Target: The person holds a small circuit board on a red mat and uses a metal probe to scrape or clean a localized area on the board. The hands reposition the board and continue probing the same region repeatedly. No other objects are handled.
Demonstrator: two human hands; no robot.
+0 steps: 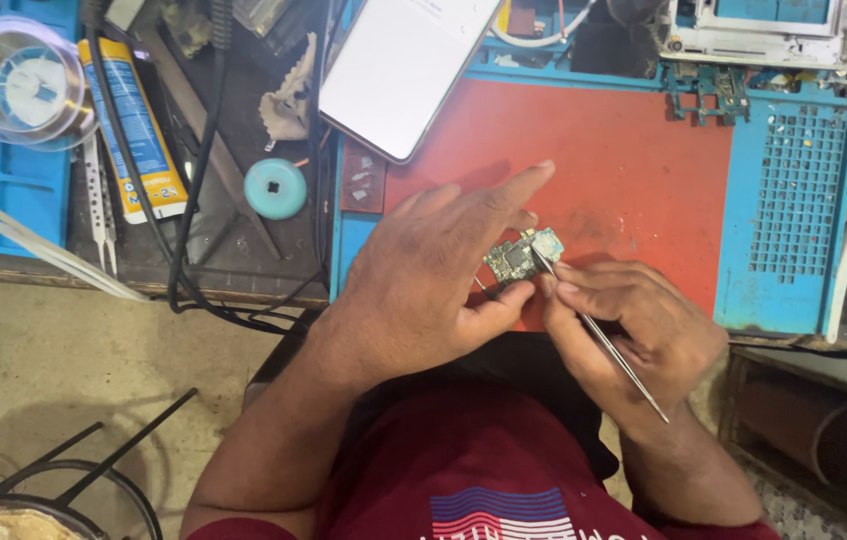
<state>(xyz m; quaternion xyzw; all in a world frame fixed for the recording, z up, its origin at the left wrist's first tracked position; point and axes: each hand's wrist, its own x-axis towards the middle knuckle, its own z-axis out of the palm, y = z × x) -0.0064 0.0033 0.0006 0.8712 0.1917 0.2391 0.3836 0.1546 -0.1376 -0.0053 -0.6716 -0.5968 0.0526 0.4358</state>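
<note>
Small green circuit board near middle of red mat, pinched by left hand. At four o'clock, right hand gripping thin metal tweezers, tip on board. At eleven o'clock, white phone; at nine o'clock, round teal tub.

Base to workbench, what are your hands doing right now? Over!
Left hand pinching small circuit board. Right hand holding thin metal tool, tip on board. Nothing blocking; phone lies apart on the mat.
</note>
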